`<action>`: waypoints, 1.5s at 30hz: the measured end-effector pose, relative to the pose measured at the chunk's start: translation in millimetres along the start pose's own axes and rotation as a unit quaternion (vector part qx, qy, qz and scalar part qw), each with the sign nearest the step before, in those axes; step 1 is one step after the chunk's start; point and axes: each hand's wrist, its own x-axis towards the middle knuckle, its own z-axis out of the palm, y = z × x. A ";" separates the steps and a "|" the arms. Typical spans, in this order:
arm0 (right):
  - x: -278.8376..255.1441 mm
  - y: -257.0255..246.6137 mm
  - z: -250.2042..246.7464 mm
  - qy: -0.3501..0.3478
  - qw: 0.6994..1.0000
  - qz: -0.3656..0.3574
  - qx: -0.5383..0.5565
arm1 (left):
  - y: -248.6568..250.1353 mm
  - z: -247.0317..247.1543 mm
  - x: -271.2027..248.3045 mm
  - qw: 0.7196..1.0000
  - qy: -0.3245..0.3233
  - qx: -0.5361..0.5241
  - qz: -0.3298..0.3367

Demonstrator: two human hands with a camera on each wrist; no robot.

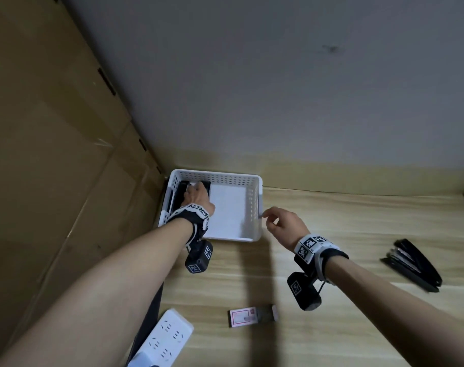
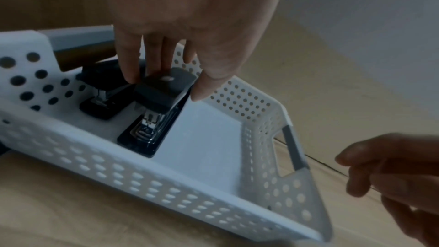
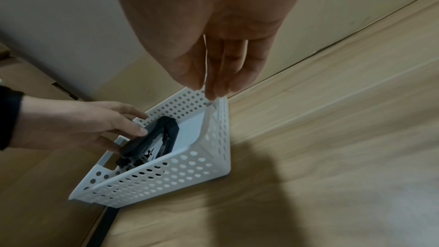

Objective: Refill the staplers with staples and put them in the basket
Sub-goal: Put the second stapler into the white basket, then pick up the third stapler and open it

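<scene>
A white perforated basket (image 1: 225,174) stands in the table's far left corner. My left hand (image 1: 195,189) reaches into its left part and grips a black stapler (image 2: 154,112) by the sides, thumb on one side and fingers on the other; the stapler's base rests on the basket floor. A second black stapler (image 2: 104,91) lies just left of it in the basket. My right hand (image 1: 272,221) hangs with relaxed fingers (image 3: 218,85) and holds nothing, the tips touching the basket's right rim by the grey handle (image 2: 294,149). A third black stapler (image 1: 411,263) lies opened out on the table at the right.
A small staple box (image 1: 252,315) lies on the wooden table (image 1: 331,327) near the front. A white power strip (image 1: 162,337) sits at the front left edge. Cardboard boxes (image 1: 53,154) stand along the left and a wall closes the back.
</scene>
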 end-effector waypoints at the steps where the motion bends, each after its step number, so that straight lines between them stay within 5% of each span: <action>1: -5.4 2.5 -2.2 0.005 1.000 0.007 -0.003 | 1.3 -3.1 -6.2 1.000 0.005 0.004 0.009; 8: -49.9 17.6 -12.3 0.037 0.997 0.068 -0.004 | 19.0 -4.4 -59.0 0.985 0.079 0.001 0.151; 16: -112.9 45.3 -29.6 0.083 0.990 0.115 -0.026 | 75.9 40.5 -117.5 0.959 0.010 0.019 0.282; 24: -165.4 124.7 -77.4 0.109 0.978 0.178 -0.027 | 151.7 94.2 -154.2 0.934 -0.069 0.079 0.342; 34: -161.9 277.4 -129.3 0.130 0.956 0.258 -0.055 | 223.9 163.5 -146.3 0.942 -0.118 0.124 0.288; 37: -157.4 315.1 -128.7 0.081 0.958 0.265 -0.078 | 224.5 189.2 -145.2 0.951 -0.138 0.130 0.244; 45: -142.5 316.0 -101.4 0.101 0.967 0.209 -0.105 | 196.3 224.3 -162.4 0.964 -0.177 0.093 0.176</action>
